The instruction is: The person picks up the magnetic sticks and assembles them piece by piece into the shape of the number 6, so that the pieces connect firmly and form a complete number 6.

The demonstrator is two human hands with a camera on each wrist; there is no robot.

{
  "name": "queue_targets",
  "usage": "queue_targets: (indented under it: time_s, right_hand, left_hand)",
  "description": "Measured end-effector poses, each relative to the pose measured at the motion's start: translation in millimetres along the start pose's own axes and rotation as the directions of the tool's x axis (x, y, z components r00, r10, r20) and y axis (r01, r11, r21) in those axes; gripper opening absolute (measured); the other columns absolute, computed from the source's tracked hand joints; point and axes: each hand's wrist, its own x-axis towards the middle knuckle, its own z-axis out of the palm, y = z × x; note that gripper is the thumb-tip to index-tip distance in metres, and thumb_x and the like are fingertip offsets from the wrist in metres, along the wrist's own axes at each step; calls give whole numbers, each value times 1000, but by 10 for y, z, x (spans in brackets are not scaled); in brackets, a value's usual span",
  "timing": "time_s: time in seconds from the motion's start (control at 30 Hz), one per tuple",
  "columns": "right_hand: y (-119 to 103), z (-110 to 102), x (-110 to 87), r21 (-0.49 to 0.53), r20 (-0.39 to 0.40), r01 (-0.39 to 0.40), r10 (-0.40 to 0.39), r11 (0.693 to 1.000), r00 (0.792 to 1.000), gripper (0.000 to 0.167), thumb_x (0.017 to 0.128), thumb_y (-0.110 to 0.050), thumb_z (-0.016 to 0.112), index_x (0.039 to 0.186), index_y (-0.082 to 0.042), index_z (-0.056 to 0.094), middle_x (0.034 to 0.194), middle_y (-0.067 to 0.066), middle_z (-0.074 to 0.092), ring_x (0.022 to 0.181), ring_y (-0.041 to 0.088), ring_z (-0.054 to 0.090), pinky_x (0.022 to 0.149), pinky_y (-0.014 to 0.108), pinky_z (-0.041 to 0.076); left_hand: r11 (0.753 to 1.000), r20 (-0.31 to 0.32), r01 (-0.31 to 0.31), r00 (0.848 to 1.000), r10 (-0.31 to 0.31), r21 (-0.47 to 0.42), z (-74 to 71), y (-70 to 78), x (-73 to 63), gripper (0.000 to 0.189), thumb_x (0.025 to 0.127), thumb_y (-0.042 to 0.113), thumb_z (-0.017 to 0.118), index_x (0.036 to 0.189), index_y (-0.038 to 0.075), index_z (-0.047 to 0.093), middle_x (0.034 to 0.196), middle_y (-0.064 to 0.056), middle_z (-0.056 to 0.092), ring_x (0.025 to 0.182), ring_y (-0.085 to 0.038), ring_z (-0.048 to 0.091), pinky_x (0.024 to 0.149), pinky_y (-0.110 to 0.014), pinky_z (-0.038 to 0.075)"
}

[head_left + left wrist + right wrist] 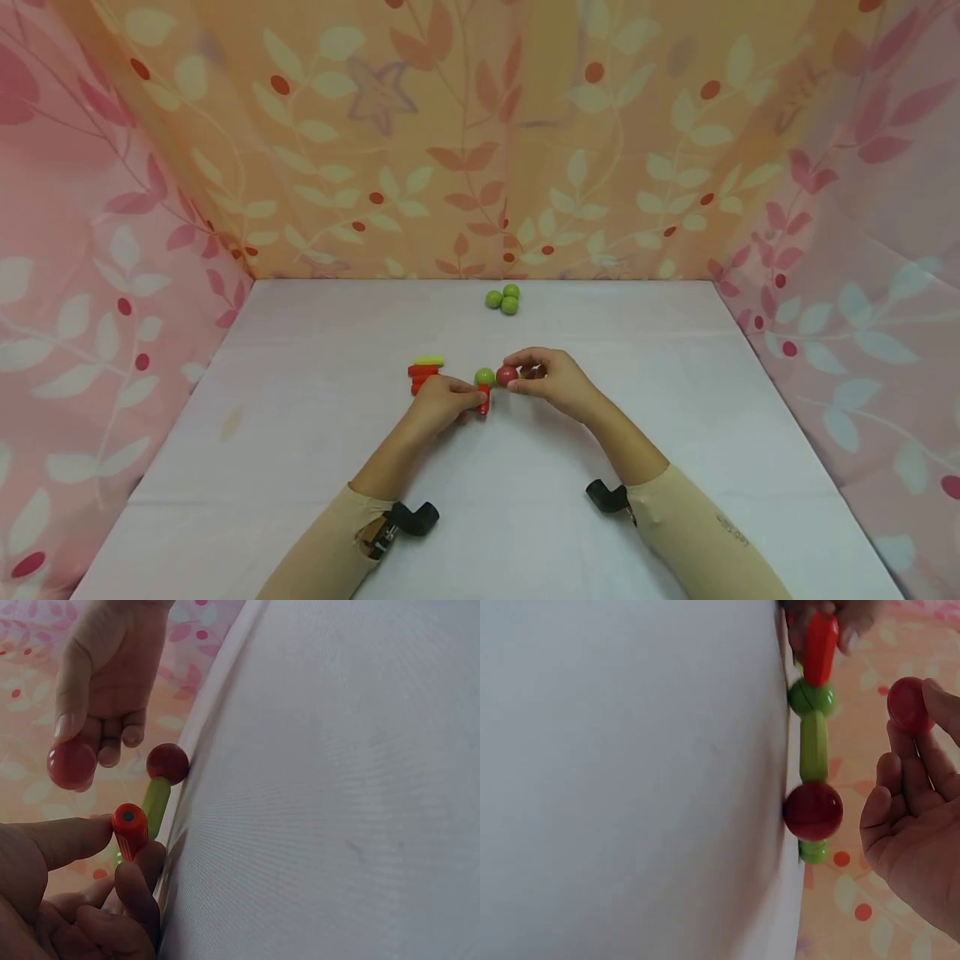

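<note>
My left hand (444, 402) pinches a red rod (483, 402) between thumb and fingers. A dark round spot shows on the rod's end (129, 817). Its other end appears to touch a green ball (811, 697) on the table. From that ball a light green rod (814, 746) leads to a dark red ball (814, 811), in line. My right hand (557, 382) holds another red ball (507, 377) between thumb and fingertips. In the right wrist view this red ball (910, 705) is raised, apart from the row. The head view mostly hides the light green rod.
Beside my left hand lie red rods (424, 371) and a yellow-green rod (429, 361), partly covered by the hand. Farther back, three green balls (510, 305) sit together on the white-covered table (315, 467). Patterned cloth (465, 142) stands around the back and sides.
</note>
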Motion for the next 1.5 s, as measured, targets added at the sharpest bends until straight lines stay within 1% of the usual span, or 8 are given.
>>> queue_targets:
  time_s: [0.17,0.37,0.53,0.77,0.97,1.13,1.33,1.5]
  right_hand:
    - [21,168,-143,13,59,-17,16,1000,998,35,83,-28,87,115,-21,75,105,2,68,93,25,57,73,30,49]
    - [42,339,-234,-6,80,-16,17,1000,997,35,82,-25,88,113,-15,74,99,2,68,88,22,59,70,29,50]
    - [45,438,-273,-19,80,-32,33,999,996,36,82,-25,87,113,-13,73,101,0,70,88,19,62,72,30,53]
    - [102,551,-297,-9,37,-35,35,999,999,37,82,-21,87,113,-9,71,103,2,72,88,13,64,75,26,53]
    - [95,612,-312,-11,-5,-42,41,999,999,35,81,-19,88,111,-10,72,98,-1,70,85,14,60,72,24,50]
    - [88,665,-323,-35,-38,-42,41,998,998,33,81,-23,88,108,-11,72,94,-3,69,82,13,60,70,23,49]
    - [104,724,-336,-29,-73,-47,45,998,996,32,82,-29,87,105,-14,72,93,-4,72,81,12,63,70,23,50]
    - [93,725,-334,-42,-67,-50,47,998,997,32,83,-31,87,105,-14,71,93,-5,72,81,12,63,71,24,50]
  left_hand:
    - [1000,-13,3,1000,-3,-3,-13,-3,-1,23,92,32,77,99,10,80,79,-6,72,69,-18,62,61,-28,47]
    - [1000,-28,12,1000,-12,-11,-16,19,-3,24,91,33,78,98,10,81,76,-7,69,69,-18,60,61,-27,45]
    - [1000,-22,-9,1000,9,-15,-1,8,8,24,91,32,78,97,10,81,74,-6,69,67,-17,59,60,-26,45]
    - [999,-28,-33,999,33,-19,18,-15,23,22,91,30,78,95,8,81,75,-5,70,66,-16,59,59,-25,46]
    - [1000,-34,-24,999,24,-12,21,-2,19,21,91,29,78,95,8,80,76,-6,70,66,-16,60,59,-25,47]
    - [1000,-36,-28,999,28,-14,17,4,10,20,92,28,77,96,8,80,77,-6,71,67,-16,61,60,-26,48]
    - [1000,-33,-21,999,20,-18,18,4,4,22,92,27,77,98,7,80,80,-4,71,69,-15,60,60,-25,48]
    - [1000,-31,-14,999,13,-23,12,8,5,22,92,26,77,99,6,80,80,-5,71,69,-15,59,60,-25,48]
